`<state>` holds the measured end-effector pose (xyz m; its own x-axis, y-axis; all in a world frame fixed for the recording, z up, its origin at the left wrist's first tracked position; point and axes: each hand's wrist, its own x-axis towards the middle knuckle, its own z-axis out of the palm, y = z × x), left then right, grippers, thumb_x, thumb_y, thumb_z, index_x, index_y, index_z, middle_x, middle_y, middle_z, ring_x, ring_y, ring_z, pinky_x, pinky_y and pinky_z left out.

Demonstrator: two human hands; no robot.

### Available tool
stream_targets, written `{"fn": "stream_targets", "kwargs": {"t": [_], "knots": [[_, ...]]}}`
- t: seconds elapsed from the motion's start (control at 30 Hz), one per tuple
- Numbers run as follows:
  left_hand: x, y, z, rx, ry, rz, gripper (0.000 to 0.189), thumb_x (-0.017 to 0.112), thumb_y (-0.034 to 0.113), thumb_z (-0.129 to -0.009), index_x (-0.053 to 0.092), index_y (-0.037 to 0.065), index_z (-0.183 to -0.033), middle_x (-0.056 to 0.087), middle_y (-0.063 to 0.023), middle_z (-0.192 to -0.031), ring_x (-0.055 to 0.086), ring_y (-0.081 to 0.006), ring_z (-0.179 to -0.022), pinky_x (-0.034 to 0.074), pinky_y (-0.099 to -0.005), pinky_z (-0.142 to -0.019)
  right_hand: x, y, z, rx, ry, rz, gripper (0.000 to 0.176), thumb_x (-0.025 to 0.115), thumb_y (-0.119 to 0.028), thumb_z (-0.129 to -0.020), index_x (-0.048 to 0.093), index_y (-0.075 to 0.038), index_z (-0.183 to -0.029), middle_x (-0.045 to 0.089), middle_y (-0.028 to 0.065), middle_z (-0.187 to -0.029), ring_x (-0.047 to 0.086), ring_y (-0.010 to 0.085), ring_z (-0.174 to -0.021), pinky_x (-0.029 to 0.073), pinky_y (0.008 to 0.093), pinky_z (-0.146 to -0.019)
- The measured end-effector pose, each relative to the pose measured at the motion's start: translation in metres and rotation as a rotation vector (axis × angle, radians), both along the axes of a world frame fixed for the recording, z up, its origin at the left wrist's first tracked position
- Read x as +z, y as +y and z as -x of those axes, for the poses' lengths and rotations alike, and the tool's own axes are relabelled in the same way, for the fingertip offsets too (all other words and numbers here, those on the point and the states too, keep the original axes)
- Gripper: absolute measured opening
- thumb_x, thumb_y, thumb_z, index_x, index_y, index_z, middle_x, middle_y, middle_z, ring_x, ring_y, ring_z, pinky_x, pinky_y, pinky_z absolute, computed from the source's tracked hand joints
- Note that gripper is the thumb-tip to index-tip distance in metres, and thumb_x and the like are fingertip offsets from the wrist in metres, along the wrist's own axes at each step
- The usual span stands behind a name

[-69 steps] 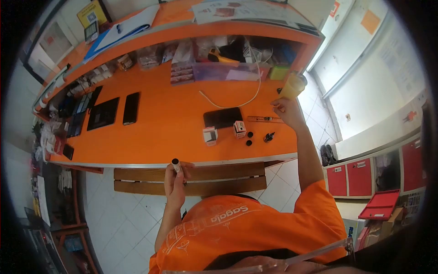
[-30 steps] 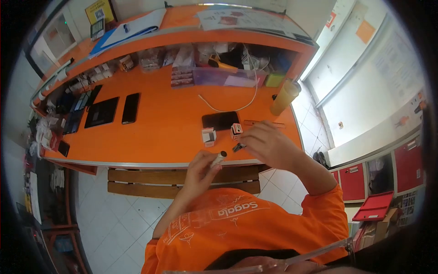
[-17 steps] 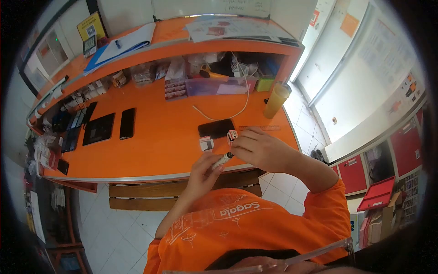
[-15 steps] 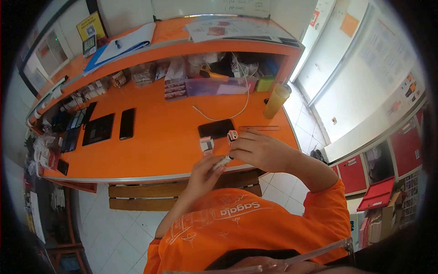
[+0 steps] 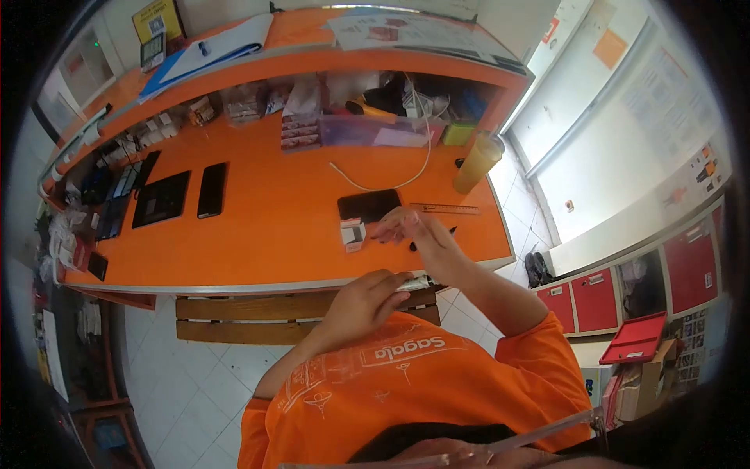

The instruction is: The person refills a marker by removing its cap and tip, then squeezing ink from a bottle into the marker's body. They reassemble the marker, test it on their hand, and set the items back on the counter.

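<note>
My left hand (image 5: 363, 301) is closed around a small whitish tube (image 5: 416, 283), held low before the table's front edge. One end of the tube sticks out to the right of the fingers. My right hand (image 5: 428, 241) is over the tabletop with its fingers stretched to the left, partly smeared by motion; I see nothing held in it. Left of those fingers stands a small white and red box (image 5: 353, 234), just below a black phone (image 5: 369, 205). Small dark items (image 5: 413, 246) lie by my right hand, partly covered by it.
A ruler (image 5: 445, 209) and a yellowish tumbler (image 5: 478, 162) are at the right of the orange table (image 5: 266, 234). A white cable (image 5: 383, 187) curls from a purple bin (image 5: 375, 134). On the left lie a tablet (image 5: 162, 199) and another phone (image 5: 212, 190). A wooden bench (image 5: 242, 320) is below.
My right hand has come away from the tube, and its fingers have straightened over the table. My left hand has shifted right with the tube. The second small box is out of sight.
</note>
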<state>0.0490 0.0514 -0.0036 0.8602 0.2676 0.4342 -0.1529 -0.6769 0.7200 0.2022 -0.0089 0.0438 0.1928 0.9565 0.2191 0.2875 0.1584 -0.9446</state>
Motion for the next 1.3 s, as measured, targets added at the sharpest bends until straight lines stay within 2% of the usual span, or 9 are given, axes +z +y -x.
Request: {"fn": "stream_targets", "kwargs": {"t": [0.43,0.67,0.83,0.87,0.93,0.97,1.03,1.13,1.3], "knots": [[-0.014,-0.015,0.010,0.129,0.059,-0.216,0.023,0.060,0.010,-0.076,0.053,-0.001,-0.095,0.055,-0.0129,-0.080,0.057,-0.0307,-0.068,0.047,-0.0386,-0.056,-0.044,0.008,0.015,-0.217,0.459,0.118,0.054,0.025,-0.045,-0.093,0.052,-0.003,-0.074,0.053,0.0044,-0.070,0.050,0.0121,-0.068,0.041,0.0259,-0.066],[-0.018,-0.018,0.019,0.162,0.069,-0.248,0.022,0.059,0.009,-0.076,0.053,-0.001,-0.095,0.056,-0.0135,-0.080,0.057,-0.0312,-0.070,0.047,-0.0391,-0.057,-0.053,0.011,0.021,-0.180,0.432,0.205,0.055,0.024,-0.052,-0.091,0.048,-0.004,-0.077,0.053,0.0066,-0.072,0.047,0.0133,-0.064,0.038,0.0256,-0.063],[-0.015,-0.006,0.022,0.053,0.159,0.053,0.022,0.054,0.014,-0.083,0.052,-0.001,-0.099,0.057,-0.0123,-0.086,0.059,-0.0242,-0.076,0.047,-0.0343,-0.062,-0.050,0.016,0.025,-0.178,0.972,0.050,0.052,0.028,-0.049,-0.091,0.050,-0.005,-0.072,0.051,0.0034,-0.072,0.048,0.0134,-0.067,0.040,0.0263,-0.064],[-0.024,-0.001,0.022,0.060,0.156,0.043,0.022,0.054,0.014,-0.083,0.052,-0.001,-0.099,0.057,-0.0123,-0.086,0.059,-0.0242,-0.076,0.047,-0.0343,-0.062,-0.049,0.016,0.024,-0.167,0.970,0.043,0.052,0.028,-0.049,-0.091,0.050,-0.005,-0.072,0.051,0.0034,-0.072,0.048,0.0134,-0.067,0.040,0.0263,-0.064],[-0.045,0.009,0.023,0.029,-0.125,0.719,0.022,0.051,0.017,-0.088,0.050,0.000,-0.103,0.057,-0.0081,-0.092,0.060,-0.0203,-0.083,0.048,-0.0344,-0.063,-0.054,0.014,0.022,-0.263,0.877,-0.081,0.049,0.032,-0.047,-0.091,0.054,-0.004,-0.082,0.052,0.0040,-0.080,0.049,0.0129,-0.072,0.041,0.0263,-0.067],[-0.046,0.014,0.027,0.037,-0.121,0.705,0.022,0.051,0.017,-0.088,0.050,0.000,-0.103,0.057,-0.0081,-0.092,0.060,-0.0203,-0.083,0.048,-0.0344,-0.063,-0.060,0.010,0.020,-0.251,0.885,-0.090,0.049,0.032,-0.047,-0.091,0.054,-0.004,-0.082,0.052,0.0040,-0.080,0.049,0.0129,-0.072,0.041,0.0263,-0.067],[-0.041,0.024,0.033,0.223,-0.371,1.187,0.018,0.047,0.014,-0.090,0.047,0.004,-0.105,0.058,-0.0084,-0.092,0.056,-0.0255,-0.097,0.047,-0.0375,-0.079,-0.069,0.002,0.020,-0.054,0.391,0.116,0.040,0.039,-0.038,-0.091,0.055,-0.002,-0.093,0.055,0.0051,-0.084,0.050,0.0125,-0.076,0.042,0.0271,-0.070],[-0.030,0.027,0.032,0.120,-0.685,1.139,0.018,0.049,0.012,-0.088,0.046,0.005,-0.105,0.055,-0.0096,-0.100,0.051,-0.0290,-0.107,0.042,-0.0412,-0.090,-0.066,-0.004,0.045,0.123,0.093,0.172,0.032,0.045,-0.029,-0.090,0.054,0.001,-0.098,0.057,0.0060,-0.084,0.052,0.0124,-0.074,0.043,0.0272,-0.068],[-0.028,0.024,0.037,0.177,-0.691,1.078,0.019,0.054,0.011,-0.085,0.046,0.004,-0.102,0.053,-0.0112,-0.104,0.050,-0.0292,-0.107,0.040,-0.0420,-0.093,-0.068,-0.008,0.049,0.147,0.133,0.237,0.029,0.044,-0.025,-0.091,0.055,0.000,-0.098,0.055,0.0032,-0.078,0.051,0.0094,-0.072,0.042,0.0232,-0.065]]}}
